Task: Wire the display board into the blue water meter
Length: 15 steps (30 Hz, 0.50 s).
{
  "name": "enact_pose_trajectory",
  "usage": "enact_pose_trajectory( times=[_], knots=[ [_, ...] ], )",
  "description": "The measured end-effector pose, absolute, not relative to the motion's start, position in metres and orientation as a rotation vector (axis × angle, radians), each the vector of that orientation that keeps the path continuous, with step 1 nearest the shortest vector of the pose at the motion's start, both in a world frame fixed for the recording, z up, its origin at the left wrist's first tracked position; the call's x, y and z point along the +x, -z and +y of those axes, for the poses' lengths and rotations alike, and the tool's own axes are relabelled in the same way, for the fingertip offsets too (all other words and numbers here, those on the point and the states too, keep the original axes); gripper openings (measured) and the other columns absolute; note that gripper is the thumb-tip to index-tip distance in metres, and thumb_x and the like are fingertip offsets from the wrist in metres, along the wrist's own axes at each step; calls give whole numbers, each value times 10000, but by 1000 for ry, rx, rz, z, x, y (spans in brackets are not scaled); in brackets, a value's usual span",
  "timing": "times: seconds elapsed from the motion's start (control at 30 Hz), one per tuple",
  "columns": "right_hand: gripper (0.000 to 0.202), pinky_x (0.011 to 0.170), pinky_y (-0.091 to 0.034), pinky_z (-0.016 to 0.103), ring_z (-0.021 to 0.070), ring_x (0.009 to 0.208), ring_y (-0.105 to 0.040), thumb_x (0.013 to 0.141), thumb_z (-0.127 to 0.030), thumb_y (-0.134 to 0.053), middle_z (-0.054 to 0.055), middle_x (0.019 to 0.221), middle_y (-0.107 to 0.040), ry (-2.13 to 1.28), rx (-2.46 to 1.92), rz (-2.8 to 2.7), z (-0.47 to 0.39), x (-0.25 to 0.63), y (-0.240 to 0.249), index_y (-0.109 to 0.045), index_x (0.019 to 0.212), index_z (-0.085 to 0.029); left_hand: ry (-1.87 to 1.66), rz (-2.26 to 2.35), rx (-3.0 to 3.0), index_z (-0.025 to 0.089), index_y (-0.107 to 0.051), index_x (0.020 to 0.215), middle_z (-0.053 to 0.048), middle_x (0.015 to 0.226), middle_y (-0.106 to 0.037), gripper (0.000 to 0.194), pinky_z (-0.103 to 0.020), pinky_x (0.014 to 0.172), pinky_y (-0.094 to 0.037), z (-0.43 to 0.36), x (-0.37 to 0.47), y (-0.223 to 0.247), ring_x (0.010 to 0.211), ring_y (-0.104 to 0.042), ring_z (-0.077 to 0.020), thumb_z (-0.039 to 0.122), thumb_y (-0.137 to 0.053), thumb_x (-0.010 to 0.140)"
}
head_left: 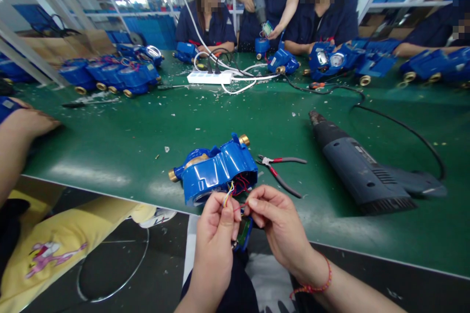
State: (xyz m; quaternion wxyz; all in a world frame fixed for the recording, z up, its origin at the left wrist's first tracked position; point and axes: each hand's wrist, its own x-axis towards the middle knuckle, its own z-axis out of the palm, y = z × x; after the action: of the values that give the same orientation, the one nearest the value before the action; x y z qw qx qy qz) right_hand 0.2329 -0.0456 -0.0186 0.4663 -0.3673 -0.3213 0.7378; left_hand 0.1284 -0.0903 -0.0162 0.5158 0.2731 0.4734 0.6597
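Observation:
A blue water meter (218, 168) with brass ends lies on its side at the near edge of the green table, its housing open toward me. Thin coloured wires (230, 190) come out of it. My left hand (216, 239) pinches these wires between thumb and fingers. Close beside it, my right hand (277, 222) is closed on a thin red wire (240, 207), its fingertips almost meeting the left ones. Below the fingers hangs a green circuit board (243, 234) in a blue frame, partly hidden by my left hand.
Cutting pliers (281, 166) and a grey heat gun (362, 168) lie to the right on the table (147, 127). A white power strip (209, 77) with cables stands farther back. More blue meters (121, 77) line the far side, where co-workers sit and stand. Another person's arm (18, 137) rests at left.

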Motion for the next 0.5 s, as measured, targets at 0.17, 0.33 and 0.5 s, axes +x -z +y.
enact_pose_trajectory(
  times=[0.17, 0.33, 0.5],
  knots=[
    [186, 439, -239, 182, 35, 429, -369, 682, -290, -753, -3, 570, -628, -1805, -903, -791, -45, 232, 18, -642, 670, -142, -1574, 1119, 646, 174, -529, 707, 67, 605, -460, 330, -167, 454, -262, -91, 128, 17, 469, -303, -43, 415, -624, 911],
    [183, 426, -252, 179, 32, 422, -366, 715, -305, -736, -7, 586, -627, -1775, -894, -881, -45, 233, 19, -644, 682, -151, -1594, 1075, 590, 176, -532, 717, 65, 629, -493, 305, -145, 460, -286, -93, 127, 17, 467, -334, -29, 392, -650, 898],
    [150, 494, -364, 190, 74, 520, -468, 785, -282, -675, -7, 618, -607, -1517, -939, -1298, -45, 241, 17, -646, 696, -164, -1537, 1084, 677, 185, -605, 789, 42, 679, -588, 274, -130, 471, -349, -93, 122, 16, 482, -439, -32, 433, -711, 836]
  ],
)
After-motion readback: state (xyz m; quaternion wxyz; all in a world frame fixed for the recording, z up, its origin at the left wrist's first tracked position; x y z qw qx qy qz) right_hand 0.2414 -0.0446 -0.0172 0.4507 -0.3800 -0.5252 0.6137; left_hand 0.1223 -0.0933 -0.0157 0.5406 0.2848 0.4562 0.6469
